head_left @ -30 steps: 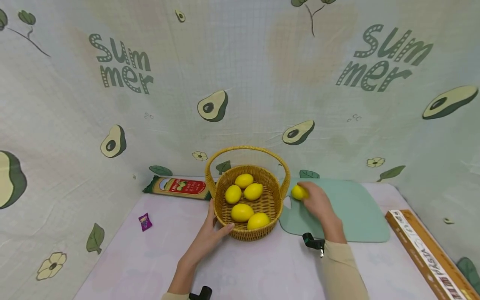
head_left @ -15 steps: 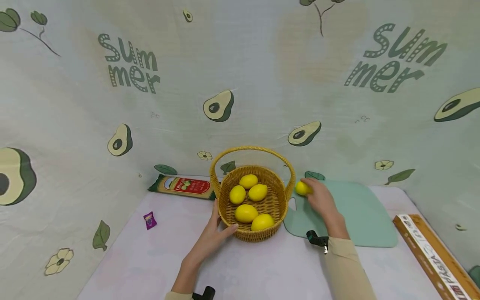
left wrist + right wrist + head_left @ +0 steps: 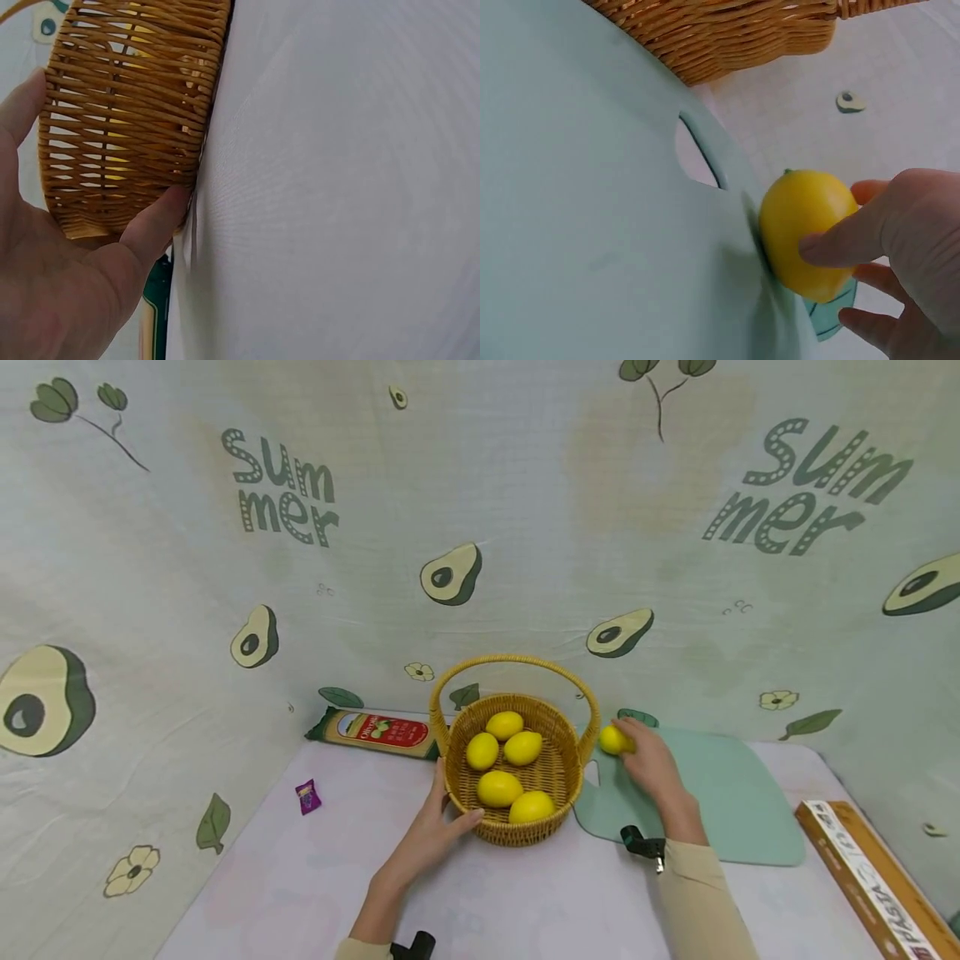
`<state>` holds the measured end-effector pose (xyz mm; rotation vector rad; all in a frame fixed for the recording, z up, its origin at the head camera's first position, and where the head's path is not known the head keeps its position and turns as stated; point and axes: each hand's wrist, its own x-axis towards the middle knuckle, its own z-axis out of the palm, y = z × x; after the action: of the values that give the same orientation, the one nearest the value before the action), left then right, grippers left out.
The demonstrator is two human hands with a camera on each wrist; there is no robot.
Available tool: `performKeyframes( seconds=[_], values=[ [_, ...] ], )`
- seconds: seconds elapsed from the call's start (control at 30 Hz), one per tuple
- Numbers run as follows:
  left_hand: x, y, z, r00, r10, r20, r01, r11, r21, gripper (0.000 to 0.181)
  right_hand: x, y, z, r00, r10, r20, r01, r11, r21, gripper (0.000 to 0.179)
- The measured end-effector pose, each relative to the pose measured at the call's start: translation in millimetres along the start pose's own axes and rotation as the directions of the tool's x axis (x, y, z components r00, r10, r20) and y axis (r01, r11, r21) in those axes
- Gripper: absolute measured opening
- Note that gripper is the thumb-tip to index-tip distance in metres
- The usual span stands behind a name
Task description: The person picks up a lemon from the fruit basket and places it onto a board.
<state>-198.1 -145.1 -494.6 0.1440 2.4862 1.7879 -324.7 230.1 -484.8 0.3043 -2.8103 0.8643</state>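
Note:
My left hand [image 3: 429,842] holds the round wicker basket [image 3: 516,835] at its front left side. In the left wrist view, the fingers and thumb of that hand are spread against the woven wall [image 3: 112,161]. Several yellow lemons [image 3: 500,789] lie inside, under a tall arched handle [image 3: 517,659]. To the right of the basket, my right hand [image 3: 654,766] pinches another lemon [image 3: 613,740] at the back left of a pale green cutting board [image 3: 723,802]. The right wrist view shows the thumb on this lemon [image 3: 795,225] and fingers on its far side.
A packet with a red label [image 3: 378,732] lies behind the basket's left side. A small purple wrapped candy [image 3: 307,797] is on the table at left. At the right edge lies a long pasta box [image 3: 862,877]. A printed cloth [image 3: 525,510] hangs behind.
The head view has turned a little, so the whole scene sits further right. Both hands keep their places on the basket and the lemon.

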Motion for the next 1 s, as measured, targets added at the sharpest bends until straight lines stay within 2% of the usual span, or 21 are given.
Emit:
performKeyframes(
  seconds=[0.13,0.3,0.63,1.0],
  values=[
    [0.3,1.5,-0.5,1.000,0.005,-0.012,-0.005,1.000,0.009,0.109,1.2,-4,-9,1.000,-0.018,0.012,0.018,1.000,-0.002,0.065],
    [0.1,4.2,-2.5,1.000,0.001,-0.014,-0.001,1.000,0.011,0.110,-1.6,-14,-24,1.000,-0.023,0.020,0.022,1.000,0.018,0.062],
    [-1.3,1.7,-3.1,1.000,0.002,-0.012,-0.001,1.000,0.023,0.108,-18.5,-36,-53,1.000,-0.025,0.012,0.025,0.998,0.049,0.062],
    [-1.0,0.9,-0.4,1.000,-0.011,-0.006,0.012,0.999,0.032,0.109,-40.2,-58,-78,0.998,-0.017,0.061,0.014,0.999,0.053,0.063]
  ],
)
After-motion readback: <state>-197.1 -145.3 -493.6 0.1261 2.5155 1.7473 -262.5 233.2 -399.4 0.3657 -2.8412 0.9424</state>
